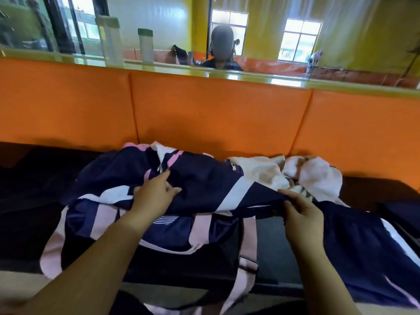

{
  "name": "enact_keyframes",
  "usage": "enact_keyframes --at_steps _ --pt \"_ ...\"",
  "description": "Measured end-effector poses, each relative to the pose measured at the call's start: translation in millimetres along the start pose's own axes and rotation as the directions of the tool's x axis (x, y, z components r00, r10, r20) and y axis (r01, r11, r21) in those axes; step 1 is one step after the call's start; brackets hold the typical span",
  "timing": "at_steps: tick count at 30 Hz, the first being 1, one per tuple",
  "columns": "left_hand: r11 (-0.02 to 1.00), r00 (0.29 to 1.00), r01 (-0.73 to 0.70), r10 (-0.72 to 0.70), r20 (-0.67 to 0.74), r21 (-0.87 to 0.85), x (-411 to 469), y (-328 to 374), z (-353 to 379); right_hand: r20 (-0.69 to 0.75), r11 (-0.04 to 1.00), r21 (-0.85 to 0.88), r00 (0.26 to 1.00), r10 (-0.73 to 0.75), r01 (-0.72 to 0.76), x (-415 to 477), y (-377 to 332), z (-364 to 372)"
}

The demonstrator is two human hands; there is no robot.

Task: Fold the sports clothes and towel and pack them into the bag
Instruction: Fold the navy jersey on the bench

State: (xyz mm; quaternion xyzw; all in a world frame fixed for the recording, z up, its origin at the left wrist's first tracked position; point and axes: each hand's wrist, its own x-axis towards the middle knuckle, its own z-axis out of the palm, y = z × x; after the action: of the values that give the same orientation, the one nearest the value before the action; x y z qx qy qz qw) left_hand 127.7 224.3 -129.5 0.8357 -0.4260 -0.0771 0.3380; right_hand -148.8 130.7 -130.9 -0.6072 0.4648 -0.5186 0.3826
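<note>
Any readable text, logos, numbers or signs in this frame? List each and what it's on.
No text can be read in this frame.
On the bag: a white striped print, no letters legible.
On the navy jacket: a small white mark by the pink stripe, too blurred to read.
On the bottle on the ledge: no readable label.

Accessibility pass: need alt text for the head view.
The left hand and right hand hold a crumpled navy jacket with white and pink stripes over a navy-and-pink duffel bag on a dark bench. A crumpled white towel and navy trousers lie to the right, before an orange padded backrest.
</note>
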Motion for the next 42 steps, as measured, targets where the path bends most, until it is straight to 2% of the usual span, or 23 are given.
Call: enact_keyframes --at_steps 3,7,9,13,16,18,19,22,25,28,31,34,36,39,42 --pt "0.999 1.000 0.023 -0.023 0.008 0.042 -3.3 13.0 10.5 -0.045 1.000 0.002 0.999 0.025 -0.025 6.3 6.9 -10.7" --pt "0.981 0.996 -0.086 0.086 0.011 0.172 -16.1 24.2 33.9 -0.116 0.998 -0.029 0.992 0.053 -0.056 19.6 6.8 -32.5" --pt "0.975 0.993 -0.111 0.117 -0.017 0.193 -23.0 27.5 48.6 -0.061 0.994 -0.052 0.994 0.090 -0.094 24.4 7.9 -41.2" --pt "0.987 0.984 -0.097 0.115 -0.136 0.131 -25.0 27.0 64.2 0.078 0.977 -0.165 0.986 0.149 -0.135 25.7 11.6 -46.3" --pt "0.980 0.994 -0.063 0.078 -0.071 0.190 -17.3 22.1 58.6 0.168 0.968 -0.215 0.972 0.164 -0.126 25.4 12.0 -40.0" --pt "0.970 0.992 -0.086 0.104 -0.069 0.226 -14.6 21.7 52.8 0.238 0.954 -0.292 0.960 0.147 -0.074 24.6 12.5 -30.2" --pt "0.981 0.990 -0.096 0.112 -0.089 0.168 -15.0 22.0 50.2 0.279 0.939 -0.343 0.952 0.127 -0.024 24.2 11.9 -24.2" --pt "0.984 0.990 -0.091 0.074 -0.118 -0.151 -23.2 26.4 42.3 0.367 0.907 -0.411 0.928 0.070 0.094 22.8 8.4 -4.2" --pt "0.925 0.997 -0.067 0.048 -0.059 -0.373 -35.4 30.4 34.5 0.432 0.939 -0.340 0.895 0.112 0.047 22.5 5.6 10.8" --pt "0.889 0.998 -0.017 0.042 0.044 -0.458 -43.1 25.9 24.2 0.502 0.932 -0.362 0.847 0.175 0.023 22.8 9.9 21.3" --pt "0.916 0.964 -0.021 0.125 0.236 -0.401 -54.0 22.0 11.0 0.506 0.895 -0.442 0.841 0.194 0.060 23.2 25.9 26.4" --pt "0.971 0.872 -0.010 0.126 0.473 -0.239 -65.0 27.4 2.2 0.484 0.910 -0.415 0.849 0.212 0.010 20.8 37.4 28.9" --pt "0.989 0.814 -0.017 0.099 0.572 -0.147 -70.5 32.3 -2.6 0.440 0.928 -0.372 0.877 0.194 -0.019 20.7 37.3 30.4" --pt "0.996 0.802 -0.046 0.084 0.591 -0.079 -77.2 41.5 -10.0 0.442 0.937 -0.350 0.885 0.148 0.018 19.4 30.8 33.4" --pt "0.991 0.869 -0.055 0.106 0.483 -0.119 -81.7 52.4 -18.0 0.536 0.928 -0.372 0.823 0.188 0.030 23.4 31.4 37.0"
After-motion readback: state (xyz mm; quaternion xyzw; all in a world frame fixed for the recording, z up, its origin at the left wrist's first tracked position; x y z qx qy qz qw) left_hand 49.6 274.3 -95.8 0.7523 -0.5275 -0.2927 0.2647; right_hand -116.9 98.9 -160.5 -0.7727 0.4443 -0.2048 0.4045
